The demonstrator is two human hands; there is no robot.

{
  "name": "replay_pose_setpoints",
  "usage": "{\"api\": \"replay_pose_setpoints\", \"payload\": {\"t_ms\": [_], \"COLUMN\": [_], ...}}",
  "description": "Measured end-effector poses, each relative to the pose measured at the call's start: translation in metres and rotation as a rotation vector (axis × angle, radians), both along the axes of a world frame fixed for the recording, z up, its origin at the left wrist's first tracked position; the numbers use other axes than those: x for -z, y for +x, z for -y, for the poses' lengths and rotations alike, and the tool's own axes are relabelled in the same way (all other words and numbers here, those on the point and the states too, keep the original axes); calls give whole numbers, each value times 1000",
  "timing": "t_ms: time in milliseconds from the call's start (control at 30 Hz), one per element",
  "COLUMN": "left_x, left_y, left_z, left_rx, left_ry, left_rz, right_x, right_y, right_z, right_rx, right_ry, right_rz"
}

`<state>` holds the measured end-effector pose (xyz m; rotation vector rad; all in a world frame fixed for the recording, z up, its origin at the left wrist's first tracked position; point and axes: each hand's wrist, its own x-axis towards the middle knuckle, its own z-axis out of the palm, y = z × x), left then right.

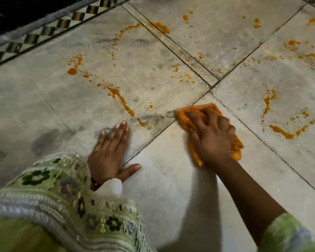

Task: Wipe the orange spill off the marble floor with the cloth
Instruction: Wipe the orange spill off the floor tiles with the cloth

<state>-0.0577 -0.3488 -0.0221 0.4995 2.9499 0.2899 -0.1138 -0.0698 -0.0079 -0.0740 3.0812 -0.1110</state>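
an orange-stained cloth is gripped under the curled fingers of the right hand and pressed onto the marble floor, near the crossing of the tile joints. the left hand is laid flat on the floor to the left, fingers straight, nothing held. the orange spill is scattered in streaks and drops farther off, left and right of the cloth. a checkered border strip is seen at far left.
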Motion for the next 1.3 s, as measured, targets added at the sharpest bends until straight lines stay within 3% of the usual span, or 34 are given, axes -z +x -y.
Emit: {"api": "replay_pose_setpoints", "payload": {"t_ms": [133, 267, 333, 433, 567, 700, 833, 1000, 1167, 1233, 1300], "left_x": [6, 10, 12, 15, 13, 11, 14, 14, 13, 13, 14], "left_y": [-22, -35, -34, -34, -33, -33, -33, -35, -36, -37, -36], "left_z": [19, 16, 18, 20, 17, 13, 16, 16, 17, 16, 15], "left_rx": [-88, -87, -89, -84, -108, -114, -90, -95, -96, -98, -91], "left_ry": [-7, -62, -66, -66, -57, -49, -42, -57, -66, -58, -47], "left_rz": [7, 11, 8, 17, 18, 0, -11, -2, 44, 42, 28], "right_x": [1, 7, 1, -3, -5, 1, 6, -1, -8, -9, -4], "right_y": [49, 44, 14, -17, 18, 65, 29, -22, 31, 61, 66], "right_z": [8, 76, 90, 64, 15, 42, 76, 31, -6, 17, 47], "right_rx": [29, -276, -332, -241, -70, -182, -315, -161, 25, 12, -134], "right_ry": [34, 14, 3, -3, 36, 19, -8, 31, 34, 9, 5], "right_rz": [26, -1, 51, 91, 34, 22, 3, 62, 71, 59, 43]}}
